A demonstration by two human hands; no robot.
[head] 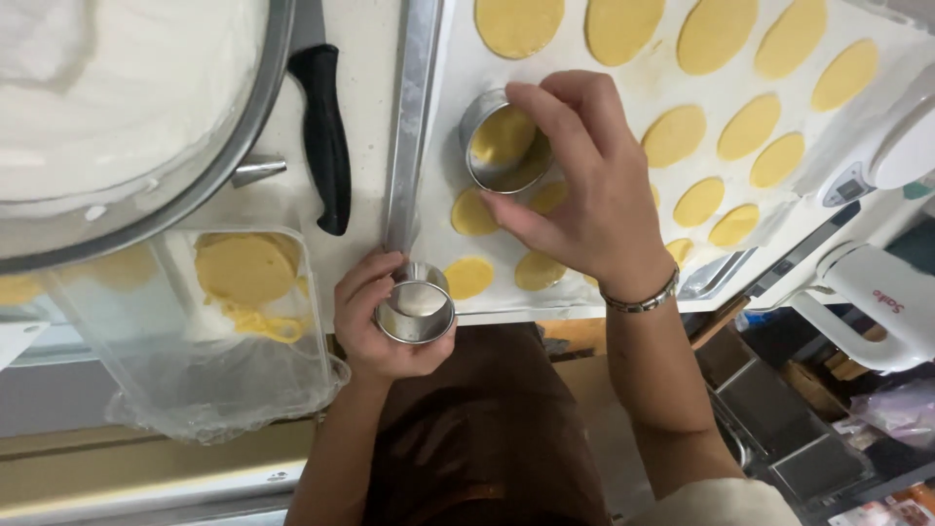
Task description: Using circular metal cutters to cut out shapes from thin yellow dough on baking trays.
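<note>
Two ring cutters, one per hand

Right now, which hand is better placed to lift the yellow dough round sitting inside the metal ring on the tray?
Probably the right hand: its fingers already grip that round metal ring cutter. The left hand holds another ring off-tray.

The baking tray is crowded with yellow dough discs from top centre to the right, leaving bare lining only in narrow gaps between them and a strip along its left rim. Left of the tray, a black-handled knife lies in the narrow counter channel beside the big steel bowl filling the upper left. A clear plastic tub blocks the lower left; a white kitchen scale closes the right edge.
</note>
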